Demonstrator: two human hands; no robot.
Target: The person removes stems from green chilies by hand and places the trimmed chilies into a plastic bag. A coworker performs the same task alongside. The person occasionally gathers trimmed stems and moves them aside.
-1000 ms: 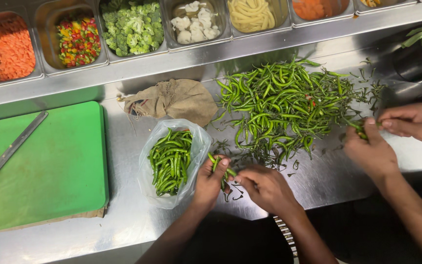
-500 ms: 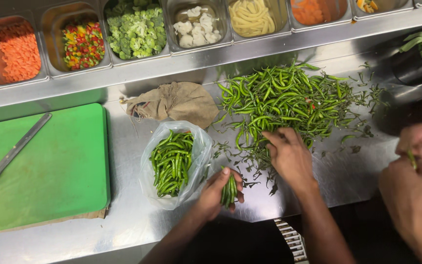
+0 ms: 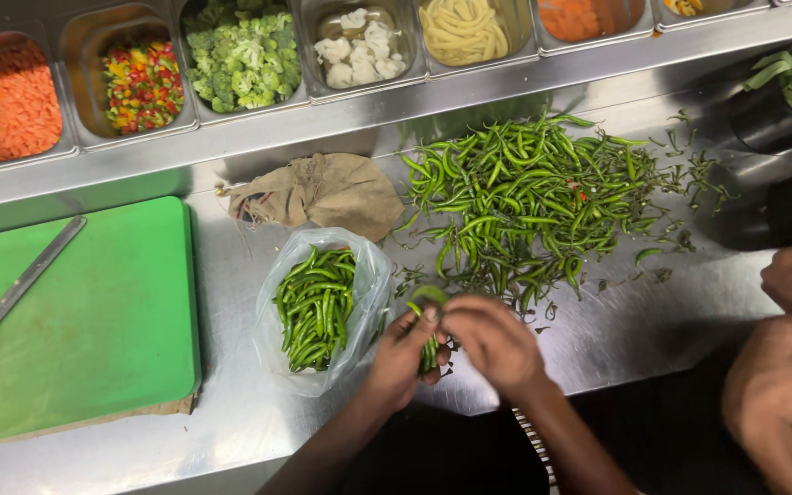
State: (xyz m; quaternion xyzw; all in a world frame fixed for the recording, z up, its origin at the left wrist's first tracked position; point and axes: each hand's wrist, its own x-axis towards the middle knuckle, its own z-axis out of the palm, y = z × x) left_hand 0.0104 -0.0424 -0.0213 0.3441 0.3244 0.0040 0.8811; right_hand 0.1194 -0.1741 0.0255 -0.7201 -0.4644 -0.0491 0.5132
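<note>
Two bare forearms are seen coming up from the lower edge of the view, ending in the left hand (image 3: 402, 357) and the right hand (image 3: 495, 341). No sleeves, gloves, rings, bracelets or watch are worn on them; the arms are uncovered as far as they are shown. Short, unpainted fingernails are visible on the left hand. Dark clothing is seen below, and a narrow strip of black-and-white striped fabric is shown between the arms.

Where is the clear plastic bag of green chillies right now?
In the head view, the clear plastic bag lies on the steel counter, between the green cutting board and the left hand, just below the brown cloth.
</note>
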